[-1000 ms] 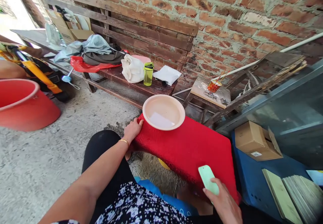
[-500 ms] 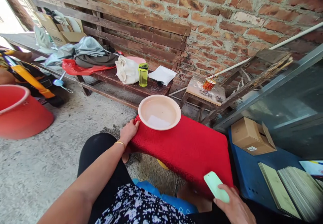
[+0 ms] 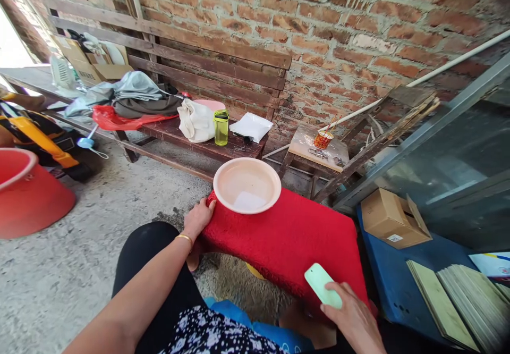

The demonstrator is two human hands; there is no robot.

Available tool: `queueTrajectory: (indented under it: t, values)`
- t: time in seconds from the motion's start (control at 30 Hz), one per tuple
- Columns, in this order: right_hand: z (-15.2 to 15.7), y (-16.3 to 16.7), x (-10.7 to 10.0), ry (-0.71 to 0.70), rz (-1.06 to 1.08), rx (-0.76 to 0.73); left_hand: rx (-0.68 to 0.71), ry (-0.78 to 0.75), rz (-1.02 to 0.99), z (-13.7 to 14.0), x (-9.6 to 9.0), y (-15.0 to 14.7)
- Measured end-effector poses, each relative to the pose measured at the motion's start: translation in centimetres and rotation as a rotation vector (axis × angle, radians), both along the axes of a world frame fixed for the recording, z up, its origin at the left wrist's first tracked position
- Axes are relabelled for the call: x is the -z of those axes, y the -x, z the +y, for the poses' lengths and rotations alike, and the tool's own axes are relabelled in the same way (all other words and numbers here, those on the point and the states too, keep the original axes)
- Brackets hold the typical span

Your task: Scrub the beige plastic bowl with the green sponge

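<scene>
A red fuzzy cloth (image 3: 295,237) covers a low bench or table in front of me. My left hand (image 3: 199,217) is closed on the cloth at its left edge. In my right hand (image 3: 353,309) is a mint-green flat, rounded slab (image 3: 317,279) with a small dark hole near its far end. I hold it low over the cloth's near right part; whether it touches is hard to tell. A pale peach basin (image 3: 274,199) stands on the cloth's far left corner. Inside it are what looks like shallow water and a bright white patch.
Behind is a wooden bench (image 3: 167,154) bearing a green bottle (image 3: 221,128), a white cloth bag (image 3: 196,123) and clothes. A red tub (image 3: 35,200) stands left. To the right, a cardboard box (image 3: 392,218) and stacked boards (image 3: 466,301) lie on a blue surface (image 3: 398,301).
My right hand and the mint-green slab have moved a little left and farther forward over the cloth. The view has shifted slightly; my left hand keeps its place.
</scene>
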State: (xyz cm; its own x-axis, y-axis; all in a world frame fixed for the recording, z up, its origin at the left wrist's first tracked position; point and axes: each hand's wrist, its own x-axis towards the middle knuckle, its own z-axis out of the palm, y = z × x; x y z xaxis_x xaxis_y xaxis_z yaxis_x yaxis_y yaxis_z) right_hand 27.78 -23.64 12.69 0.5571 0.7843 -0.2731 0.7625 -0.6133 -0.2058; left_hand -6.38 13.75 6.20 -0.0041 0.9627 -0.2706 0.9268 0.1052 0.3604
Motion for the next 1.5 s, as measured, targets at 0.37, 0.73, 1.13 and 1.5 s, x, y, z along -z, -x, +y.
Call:
queueTrajectory:
  t: [0.37, 0.73, 1.13, 1.5]
  values:
    - [-4.8, -3.3, -2.0, -0.042, -0.092, 0.135, 0.006, 0.013, -0.007, -0.2, -0.5, 0.0]
    - [-9.1, -7.4, -1.9, 0.194, -0.357, 0.159, 0.007, 0.016, -0.013, 0.4, 0.3, 0.2]
    - [-5.3, -5.3, -1.8, 0.137, -0.143, 0.079, 0.008, 0.014, 0.022, 0.3, -0.3, 0.1]
    - [-7.9, -6.7, -2.2, 0.080, -0.131, 0.039, 0.020, 0.016, -0.009, 0.7, 0.8, 0.5]
